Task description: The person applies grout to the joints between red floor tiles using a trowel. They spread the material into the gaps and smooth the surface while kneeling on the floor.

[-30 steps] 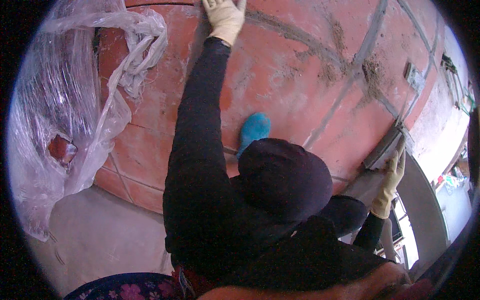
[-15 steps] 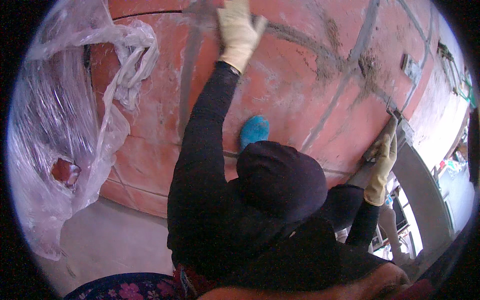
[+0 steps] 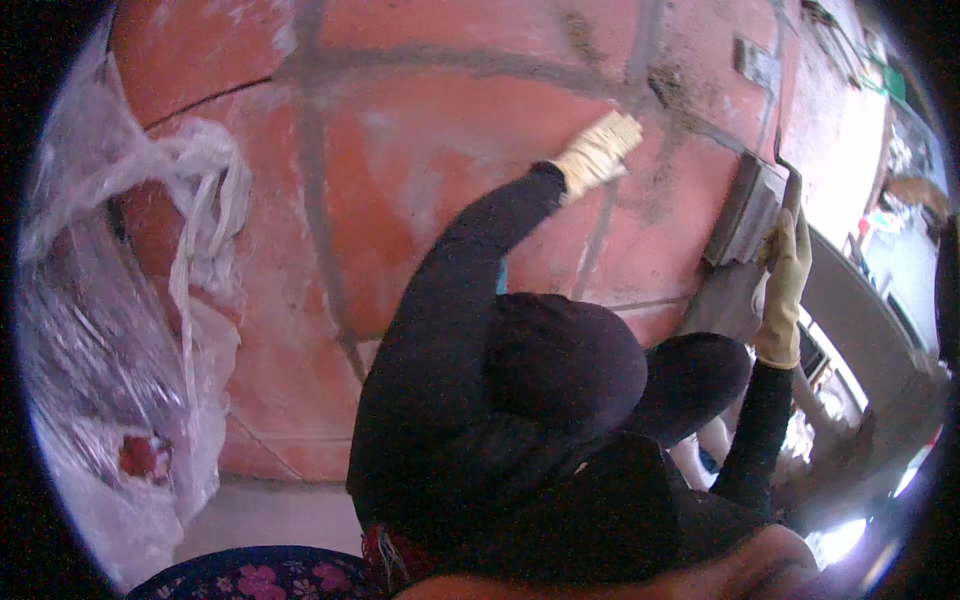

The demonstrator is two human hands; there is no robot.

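Gloved left grip [image 3: 598, 155] over red tiles [image 3: 400, 250], right grip [image 3: 785, 285] beside grey block [image 3: 745, 212], plastic sheeting [image 3: 100, 320]

red tiles [image 3: 395, 240] lie flat beneath and around the left hand [image 3: 600, 155], their faces smeared with pale haze. grey joints [image 3: 313, 180] part them; dark crumbs [image 3: 665, 88] gather just beyond that hand's fingertips. a grey ridged block [image 3: 743, 212] lies tilted beside the right hand's [image 3: 786, 275] fingers, perhaps touching them.

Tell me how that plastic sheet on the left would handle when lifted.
The plastic sheet would likely sag, given its loose folds. It looks thin and translucent, so probably light for its size. Its glossy sheen suggests it may be slippery.
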